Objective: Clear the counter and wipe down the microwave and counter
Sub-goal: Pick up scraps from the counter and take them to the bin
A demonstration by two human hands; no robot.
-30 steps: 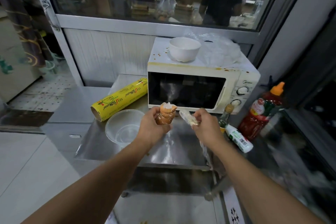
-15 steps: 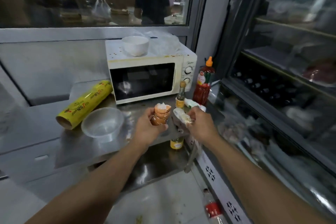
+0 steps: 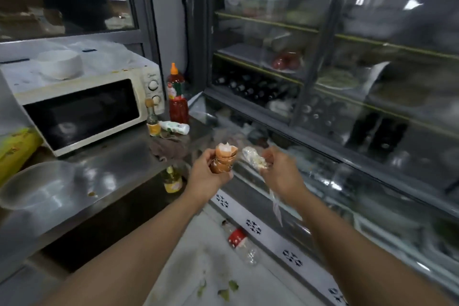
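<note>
My left hand (image 3: pixel 207 176) grips a stack of brown eggshells (image 3: pixel 224 158), held up past the counter's right end. Beside it my right hand (image 3: pixel 279 174) pinches a crumpled clear plastic wrapper (image 3: pixel 253 158) with yellowish scraps inside; a strip of plastic hangs below the hand. The cream microwave (image 3: pixel 84 104), stained on top, stands at the left on the steel counter (image 3: pixel 104 169). A white bowl (image 3: pixel 59 64) and a plastic sheet lie on the microwave.
On the counter are a clear plastic bowl (image 3: pixel 32 189), a yellow wrap roll (image 3: pixel 15 149), a red sauce bottle (image 3: pixel 177 97), a small oil bottle (image 3: pixel 152 119), a fallen white bottle (image 3: pixel 175 127) and a brown rag (image 3: pixel 171 146). A glass display fridge (image 3: pixel 335 82) fills the right. An empty bottle (image 3: pixel 242 243) lies on the floor.
The view has swung to the right, so the microwave and counter slid left and the display fridge came in. Both hands keep the same hold on the eggshells and wrapper.
</note>
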